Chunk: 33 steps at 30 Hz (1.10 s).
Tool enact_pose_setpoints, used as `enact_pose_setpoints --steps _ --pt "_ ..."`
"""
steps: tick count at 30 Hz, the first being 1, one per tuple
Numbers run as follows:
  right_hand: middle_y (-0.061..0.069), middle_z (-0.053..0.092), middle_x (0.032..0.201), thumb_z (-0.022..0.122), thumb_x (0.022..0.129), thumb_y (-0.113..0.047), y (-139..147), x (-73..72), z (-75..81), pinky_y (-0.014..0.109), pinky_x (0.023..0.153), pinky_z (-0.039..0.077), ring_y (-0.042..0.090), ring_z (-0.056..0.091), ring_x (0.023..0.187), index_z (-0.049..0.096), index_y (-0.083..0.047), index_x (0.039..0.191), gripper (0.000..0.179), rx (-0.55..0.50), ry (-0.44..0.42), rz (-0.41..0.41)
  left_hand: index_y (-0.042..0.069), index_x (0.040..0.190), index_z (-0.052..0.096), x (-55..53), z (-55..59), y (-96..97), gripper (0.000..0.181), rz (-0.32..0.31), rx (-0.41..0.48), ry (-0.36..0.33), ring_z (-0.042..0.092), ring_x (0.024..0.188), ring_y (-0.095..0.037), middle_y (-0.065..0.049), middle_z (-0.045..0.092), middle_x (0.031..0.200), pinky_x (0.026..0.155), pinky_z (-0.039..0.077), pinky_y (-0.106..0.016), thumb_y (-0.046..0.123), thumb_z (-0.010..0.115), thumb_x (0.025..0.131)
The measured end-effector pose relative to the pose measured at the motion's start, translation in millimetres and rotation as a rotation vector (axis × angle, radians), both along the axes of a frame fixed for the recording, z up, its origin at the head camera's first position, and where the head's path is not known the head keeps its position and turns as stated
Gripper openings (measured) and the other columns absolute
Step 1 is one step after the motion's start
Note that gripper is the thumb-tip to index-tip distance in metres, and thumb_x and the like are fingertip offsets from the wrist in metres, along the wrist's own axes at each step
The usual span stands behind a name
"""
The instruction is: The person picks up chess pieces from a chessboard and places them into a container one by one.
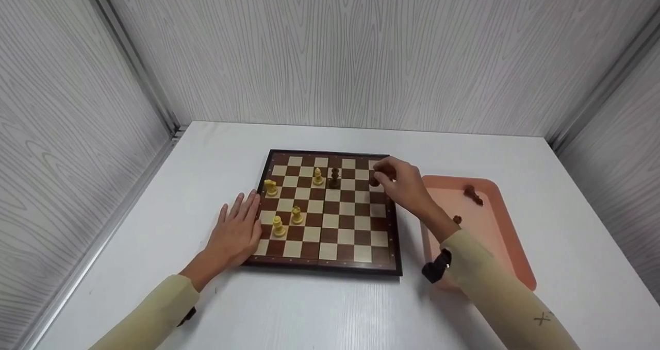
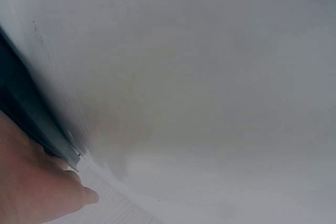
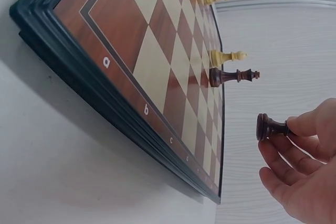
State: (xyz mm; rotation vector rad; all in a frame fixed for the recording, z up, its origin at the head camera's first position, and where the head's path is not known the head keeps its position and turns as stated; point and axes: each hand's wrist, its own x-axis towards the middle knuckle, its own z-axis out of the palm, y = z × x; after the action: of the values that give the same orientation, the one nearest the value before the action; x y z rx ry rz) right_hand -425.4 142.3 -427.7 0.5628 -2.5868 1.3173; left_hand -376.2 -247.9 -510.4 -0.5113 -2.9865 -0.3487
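Note:
A chessboard (image 1: 353, 221) lies on the white table. My left hand (image 1: 234, 234) rests along its left edge with the fingers straight. Over the far right squares, my right hand (image 1: 405, 185) pinches a dark chess piece (image 3: 270, 127) by its top, base outward; the fingers hide its head. The right wrist view shows that piece raised off the board. A dark king (image 3: 231, 77) stands beside a pale bishop (image 1: 318, 177) toward the board's far side. On the left half stand a pale knight (image 1: 270, 187) and two other pale pieces, one a rook-like piece (image 1: 297, 215).
A pink tray (image 1: 508, 231) sits to the right of the board, under my right forearm. Inside it lie a dark chess piece (image 1: 473, 195) and another dark piece (image 1: 457, 219), partly hidden by the arm. Pale wood-grain walls (image 1: 335, 56) enclose the table at the back and sides.

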Motion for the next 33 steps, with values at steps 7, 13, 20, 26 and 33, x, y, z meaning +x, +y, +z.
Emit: enact_pose_setpoints --steps 7,13,20,26,33 --pt "0.016 0.073 0.104 0.064 0.101 -0.006 10.2 6.3 6.2 0.040 0.086 0.056 0.024 0.073 0.097 0.068 0.001 0.118 0.018 -0.024 0.015 -0.003 -0.003 0.162 0.018 -0.5 0.0 -0.3 0.061 0.003 0.009 -0.008 0.012 0.156 -0.040 -0.016 0.017 0.170 0.121 0.011 -0.063 0.026 0.032 0.110" --pt "0.012 0.074 0.100 0.065 0.101 -0.006 18.9 12.0 12.9 0.039 0.098 0.054 0.021 0.073 0.097 0.069 0.002 0.115 0.016 -0.018 0.034 -0.004 -0.001 0.163 0.018 -1.1 -2.8 -1.7 0.061 0.011 0.006 -0.013 0.011 0.156 -0.039 -0.016 0.017 0.170 0.121 0.010 -0.063 0.027 0.031 0.110" --pt "0.011 0.073 0.102 0.065 0.100 -0.004 33.8 21.7 16.9 0.040 0.095 0.055 0.022 0.072 0.095 0.069 0.001 0.115 0.016 -0.009 0.069 -0.048 -0.002 0.162 0.019 -1.5 -2.6 -1.7 0.061 0.004 0.014 -0.009 0.012 0.156 -0.039 -0.016 0.018 0.170 0.121 0.010 -0.063 0.026 0.032 0.110" --pt "0.008 0.075 0.102 0.065 0.101 -0.007 46.8 28.9 19.9 0.036 0.090 0.056 0.019 0.072 0.098 0.071 -0.001 0.115 0.016 -0.008 0.061 -0.077 -0.002 0.162 0.019 -1.6 -2.9 -1.7 0.061 0.007 0.011 -0.005 0.012 0.156 -0.039 -0.016 0.018 0.170 0.121 0.011 -0.063 0.027 0.032 0.110" --pt "0.008 0.075 0.105 0.066 0.101 -0.010 63.9 36.0 21.8 0.020 0.083 0.054 0.021 0.072 0.101 0.071 -0.003 0.117 0.019 0.006 0.031 -0.118 -0.002 0.162 0.018 -0.4 -3.0 -1.0 0.061 0.004 0.016 -0.002 0.012 0.156 -0.039 -0.016 0.018 0.170 0.121 0.011 -0.063 0.027 0.032 0.110"
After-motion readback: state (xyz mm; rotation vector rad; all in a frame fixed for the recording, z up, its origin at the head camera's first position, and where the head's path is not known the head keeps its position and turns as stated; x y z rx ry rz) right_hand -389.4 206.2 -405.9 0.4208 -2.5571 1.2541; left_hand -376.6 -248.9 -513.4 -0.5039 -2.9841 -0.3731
